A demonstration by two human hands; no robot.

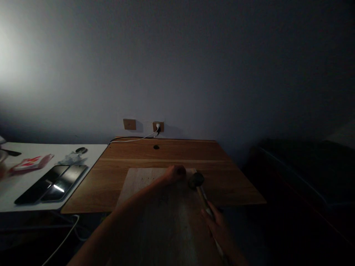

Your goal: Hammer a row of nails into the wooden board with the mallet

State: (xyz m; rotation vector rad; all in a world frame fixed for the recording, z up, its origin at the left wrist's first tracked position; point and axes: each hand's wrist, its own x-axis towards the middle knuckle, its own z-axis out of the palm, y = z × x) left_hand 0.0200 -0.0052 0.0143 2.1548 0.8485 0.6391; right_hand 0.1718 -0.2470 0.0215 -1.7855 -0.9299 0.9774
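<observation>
A pale wooden board (144, 184) lies on a brown wooden desk (177, 155) in dim light. My left hand (175, 173) rests near the board's far edge with its fingers curled together, pinching something too small and dark to name. My right hand (217, 223) grips the handle of a hammer (200, 188). The hammer's dark head hovers just right of my left hand, close to the board's far right corner.
A white table (91, 151) adjoins the desk on the left, with two dark phones (52, 183), a red-and-white packet (30, 162) and small items on it. A white cable (135, 139) runs to a wall socket (158, 126). The right side is dark.
</observation>
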